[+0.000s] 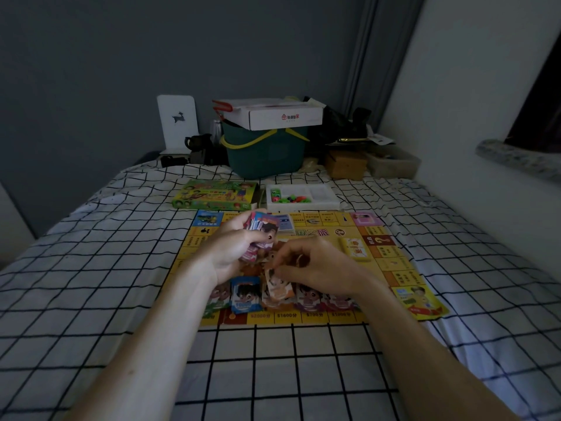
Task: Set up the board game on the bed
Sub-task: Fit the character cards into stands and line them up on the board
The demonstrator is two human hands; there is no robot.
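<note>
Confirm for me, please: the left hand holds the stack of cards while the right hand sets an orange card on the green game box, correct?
Not quite: in the head view the right hand sets the orange card on the yellow game board, not the game box. The left hand does hold the stack of cards.

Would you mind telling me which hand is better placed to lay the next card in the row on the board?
Right. The right hand already pinches an orange card over the row, while the left hand grips the card stack.

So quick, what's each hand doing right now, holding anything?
Left hand: closed round a stack of cards, held above the game board.
Right hand: fingers pinching an orange card at the near row on the board.
</note>
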